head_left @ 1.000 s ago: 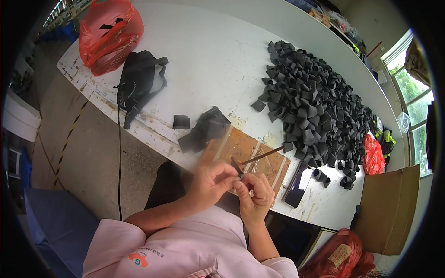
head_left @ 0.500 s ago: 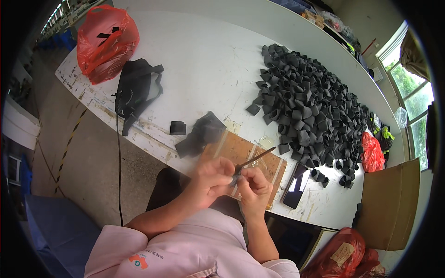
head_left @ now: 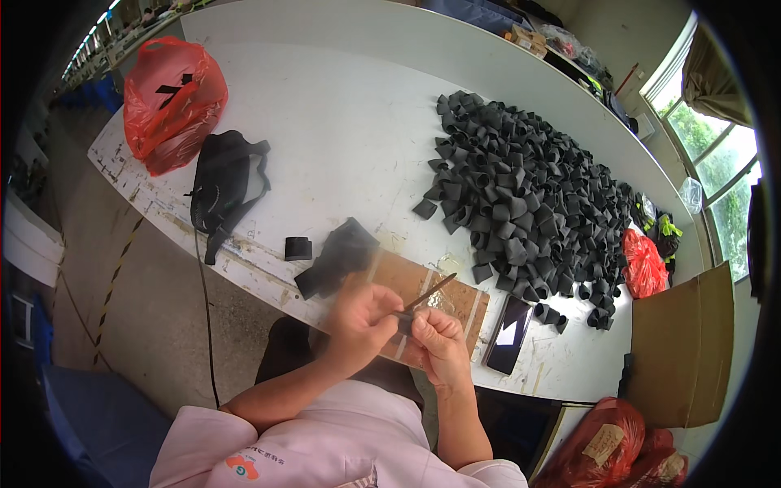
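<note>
Both hands meet over the near table edge. Left hand point(head_left: 362, 313): fingers curled together, pinching a small dark piece point(head_left: 404, 320) against the right hand point(head_left: 439, 337), whose fingers are also closed on it. The piece is mostly covered by the fingers; its shape cannot be made out. A thin brown stick-like tool point(head_left: 429, 292) rises from between the hands, slanting up and to the right; which hand grips it cannot be told.

Under the hands lies a brown board point(head_left: 451, 294) with pale tape strips, on the white table point(head_left: 350, 122). Its near part is hidden by the hands. Just left of the board: a loose heap of black strips point(head_left: 335, 256), blurred, and a single small black folded piece point(head_left: 298, 248) beside it.

A dark phone point(head_left: 508, 333) lies just right of the board.

Right half of the table: a large pile of black folded loops point(head_left: 521, 187), spread toward the far edge.

Containers: red plastic bag point(head_left: 167, 102) at the far left corner, black strips visible inside; a black pouch point(head_left: 224, 179) next to it; a small red bag point(head_left: 643, 262) beyond the pile; a cardboard box point(head_left: 679, 350) at right, contents hidden; another red bag point(head_left: 614, 443) with a tan label, cut off at the bottom edge.
</note>
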{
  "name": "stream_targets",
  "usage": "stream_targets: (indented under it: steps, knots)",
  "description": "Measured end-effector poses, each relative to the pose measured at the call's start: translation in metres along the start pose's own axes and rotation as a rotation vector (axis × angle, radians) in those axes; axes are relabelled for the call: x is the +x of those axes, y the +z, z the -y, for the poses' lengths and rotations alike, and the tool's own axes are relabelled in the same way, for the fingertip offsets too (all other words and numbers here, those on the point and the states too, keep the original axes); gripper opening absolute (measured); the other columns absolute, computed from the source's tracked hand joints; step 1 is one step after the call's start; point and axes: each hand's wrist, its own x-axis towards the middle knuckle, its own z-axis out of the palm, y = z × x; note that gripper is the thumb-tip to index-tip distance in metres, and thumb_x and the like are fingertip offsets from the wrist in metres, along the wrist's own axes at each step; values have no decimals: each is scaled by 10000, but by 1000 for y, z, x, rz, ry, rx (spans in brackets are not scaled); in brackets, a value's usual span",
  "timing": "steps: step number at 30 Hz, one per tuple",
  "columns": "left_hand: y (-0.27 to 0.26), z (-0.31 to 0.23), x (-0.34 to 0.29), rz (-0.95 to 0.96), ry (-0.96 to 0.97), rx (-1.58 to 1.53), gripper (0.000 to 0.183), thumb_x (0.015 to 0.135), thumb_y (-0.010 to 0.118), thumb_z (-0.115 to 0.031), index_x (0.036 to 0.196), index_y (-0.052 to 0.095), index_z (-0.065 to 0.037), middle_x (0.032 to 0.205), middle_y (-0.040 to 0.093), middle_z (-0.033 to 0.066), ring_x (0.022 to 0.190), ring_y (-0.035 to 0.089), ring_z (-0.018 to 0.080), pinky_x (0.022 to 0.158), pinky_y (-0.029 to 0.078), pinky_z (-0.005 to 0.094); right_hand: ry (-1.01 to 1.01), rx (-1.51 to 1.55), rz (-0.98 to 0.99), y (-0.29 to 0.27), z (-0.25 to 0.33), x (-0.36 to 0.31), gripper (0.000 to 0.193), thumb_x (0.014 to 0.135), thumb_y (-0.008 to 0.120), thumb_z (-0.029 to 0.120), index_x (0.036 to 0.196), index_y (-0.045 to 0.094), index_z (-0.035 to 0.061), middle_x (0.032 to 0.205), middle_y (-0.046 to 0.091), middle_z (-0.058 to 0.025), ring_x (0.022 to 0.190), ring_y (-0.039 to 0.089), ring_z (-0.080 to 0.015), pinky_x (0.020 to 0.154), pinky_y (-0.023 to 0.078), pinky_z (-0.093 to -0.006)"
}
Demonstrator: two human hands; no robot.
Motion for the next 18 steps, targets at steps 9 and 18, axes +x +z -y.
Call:
stream_targets:
  steps: [9,18]
  knots:
    - [18,-72,44,401,-563,-830,289,762,504,-1,1049,472,-20,673,485,14,411,267,17,371,239,171,-350,-360,88,19,84,20,216,849,581,208,704,547,51,650,470,52,621,404,-53,560,311,-209]
    - [5,-28,46,234,-690,-959,241,836,481,-26,1077,467,-39,821,579,23,361,274,18,344,213,165,-125,-148,122,-5,56,37,212,830,612,233,828,587,22,660,486,35,548,379,-28,461,309,-161]
